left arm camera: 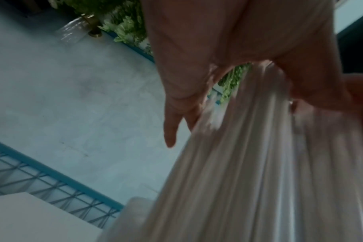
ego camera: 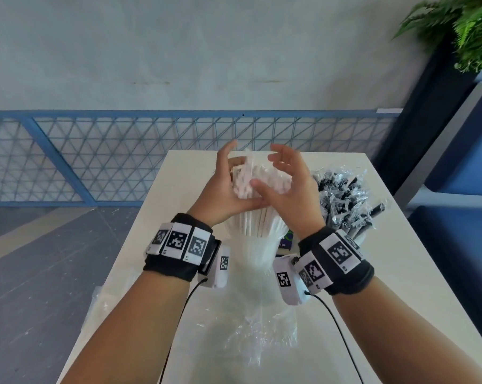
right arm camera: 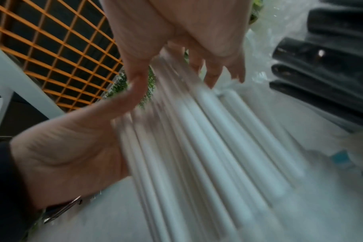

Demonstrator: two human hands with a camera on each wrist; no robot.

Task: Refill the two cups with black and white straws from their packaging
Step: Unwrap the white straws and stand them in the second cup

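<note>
A thick bundle of wrapped white straws (ego camera: 258, 178) stands in a translucent cup (ego camera: 255, 245) at the table's middle. My left hand (ego camera: 226, 187) cups the bundle's left side with its fingers fairly straight. Opposite it, my right hand (ego camera: 287, 184) presses the right side, fingers spread and loosely curved over the tops. The left wrist view shows the white straws (left arm camera: 259, 163) running between the left hand's (left arm camera: 197, 65) fingers and thumb. Blurred white straws (right arm camera: 197, 147) lie under my right hand (right arm camera: 176, 32) in the right wrist view. Wrapped black straws (ego camera: 342, 195) stand bunched to the right.
Crumpled clear packaging (ego camera: 256, 331) lies on the white table (ego camera: 386, 273) in front of the cup. A small dark packet (ego camera: 287, 239) sits between the two bunches. A blue mesh railing (ego camera: 95, 156) runs behind the table and a green plant (ego camera: 467, 29) hangs at the upper right.
</note>
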